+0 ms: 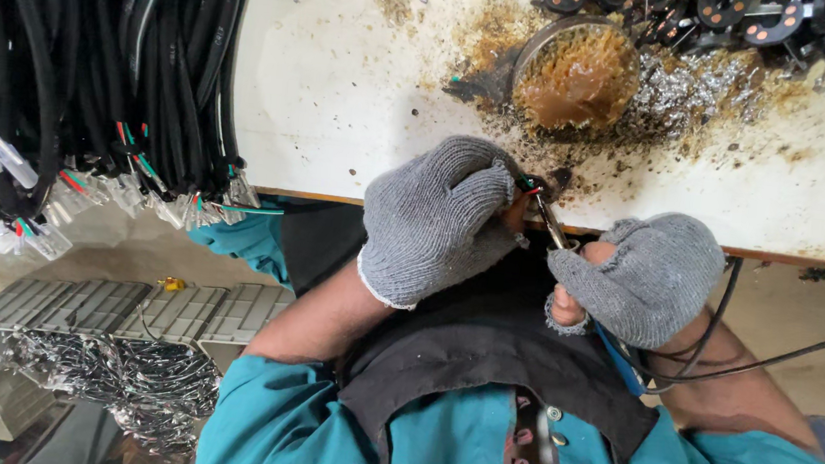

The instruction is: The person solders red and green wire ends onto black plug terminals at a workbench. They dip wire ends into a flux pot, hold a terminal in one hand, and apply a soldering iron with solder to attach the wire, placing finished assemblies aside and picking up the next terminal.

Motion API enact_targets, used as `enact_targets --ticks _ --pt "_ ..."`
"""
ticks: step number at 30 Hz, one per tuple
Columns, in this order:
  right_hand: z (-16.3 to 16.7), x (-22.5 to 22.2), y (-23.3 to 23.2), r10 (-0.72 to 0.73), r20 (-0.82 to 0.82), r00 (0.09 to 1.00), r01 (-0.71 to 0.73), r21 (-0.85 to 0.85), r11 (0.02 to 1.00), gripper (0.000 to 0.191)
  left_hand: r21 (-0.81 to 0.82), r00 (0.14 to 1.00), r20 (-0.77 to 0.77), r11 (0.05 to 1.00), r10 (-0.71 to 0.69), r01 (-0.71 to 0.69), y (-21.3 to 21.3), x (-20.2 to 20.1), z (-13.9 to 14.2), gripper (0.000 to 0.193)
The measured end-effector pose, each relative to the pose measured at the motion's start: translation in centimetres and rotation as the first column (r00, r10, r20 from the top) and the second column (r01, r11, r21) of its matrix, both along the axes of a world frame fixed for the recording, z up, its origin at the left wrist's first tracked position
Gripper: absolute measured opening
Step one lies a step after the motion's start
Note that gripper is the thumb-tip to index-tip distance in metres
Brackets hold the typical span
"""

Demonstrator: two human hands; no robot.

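My left hand (pixel 438 219), in a grey knit glove, is closed over the table edge and pinches a small black round part (pixel 533 185) with red and green wire ends. My right hand (pixel 642 277), also gloved, grips a soldering iron. The iron's metal tip (pixel 550 221) slants up to the left and touches the part. Its black cord (pixel 770 358) trails off to the right. Both hands sit close together at the near edge of the white worktable (pixel 346 87), above my lap.
A round tin of brown flux (pixel 576 72) stands behind the hands amid solder splatter and brown stains. Several black round parts (pixel 750 18) lie at the back right. A thick bundle of black cables (pixel 80 54) with clear plugs hangs at left. Metal boxes (pixel 107 310) with wire bunches sit below.
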State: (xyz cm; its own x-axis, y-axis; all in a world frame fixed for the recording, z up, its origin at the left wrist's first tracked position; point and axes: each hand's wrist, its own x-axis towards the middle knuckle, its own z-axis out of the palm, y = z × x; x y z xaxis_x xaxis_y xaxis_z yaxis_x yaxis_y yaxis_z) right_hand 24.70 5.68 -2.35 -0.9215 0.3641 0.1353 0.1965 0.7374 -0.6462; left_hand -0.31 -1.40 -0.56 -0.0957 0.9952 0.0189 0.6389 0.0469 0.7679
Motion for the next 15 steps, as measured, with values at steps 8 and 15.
enact_targets --ticks 8,15 --pt "-0.8 1.8 -1.0 -0.217 -0.119 0.969 0.212 -0.052 0.976 0.030 -0.017 0.999 -0.031 1.000 0.008 -0.008 0.0 0.2 -0.1 0.022" --pt "2.5 -0.5 -2.6 -0.609 0.157 0.778 0.619 -0.359 0.698 0.041 0.028 0.999 -0.031 0.999 0.030 -0.029 0.0 0.2 0.0 0.020"
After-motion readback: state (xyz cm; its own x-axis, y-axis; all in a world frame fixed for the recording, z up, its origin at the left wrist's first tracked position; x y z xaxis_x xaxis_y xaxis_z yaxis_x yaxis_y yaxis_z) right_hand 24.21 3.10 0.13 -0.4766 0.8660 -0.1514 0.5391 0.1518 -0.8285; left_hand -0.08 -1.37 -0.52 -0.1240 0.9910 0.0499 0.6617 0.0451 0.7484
